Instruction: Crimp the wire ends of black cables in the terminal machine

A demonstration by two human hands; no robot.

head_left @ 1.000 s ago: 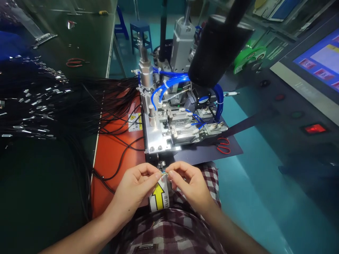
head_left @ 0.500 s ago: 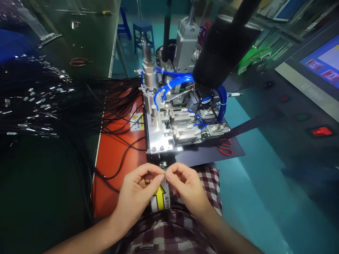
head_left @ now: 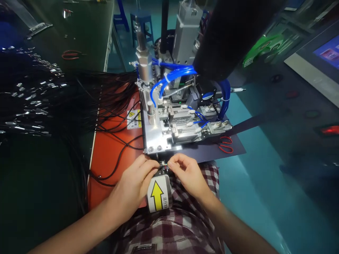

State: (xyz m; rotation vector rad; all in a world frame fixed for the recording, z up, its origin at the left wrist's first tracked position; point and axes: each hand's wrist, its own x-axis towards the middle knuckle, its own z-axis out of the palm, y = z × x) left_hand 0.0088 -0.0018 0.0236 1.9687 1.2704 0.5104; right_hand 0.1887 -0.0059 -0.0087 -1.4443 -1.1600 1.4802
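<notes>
My left hand (head_left: 140, 174) is closed in a pinch at the left side of a small black and metal fixture (head_left: 164, 169) at the front of the machine. What its fingertips hold is too small to name. Opposite it, my right hand (head_left: 188, 174) also pinches, thumb against forefinger, at the fixture's right side. A tiny pale piece shows between the two sets of fingertips, and I cannot make out its kind. Just below lies a white label with a yellow arrow (head_left: 157, 197). Beyond the hands stands the machine (head_left: 174, 123), with metal cylinders and blue air hoses (head_left: 180, 72).
Black cables (head_left: 119, 84) run across the orange base (head_left: 106, 151) to a heap with shiny metal ends (head_left: 29, 95) on the left. Red-handled scissors (head_left: 226, 144) lie right of the machine, and another red-handled tool (head_left: 71, 54) on the green table. A dark post (head_left: 225, 38) overhangs; a control panel (head_left: 304, 95) stands right.
Both hands have moved forward from above the arrow label to the small fixture. The fingertips, which were touching each other, are now slightly apart. The view has shifted a little.
</notes>
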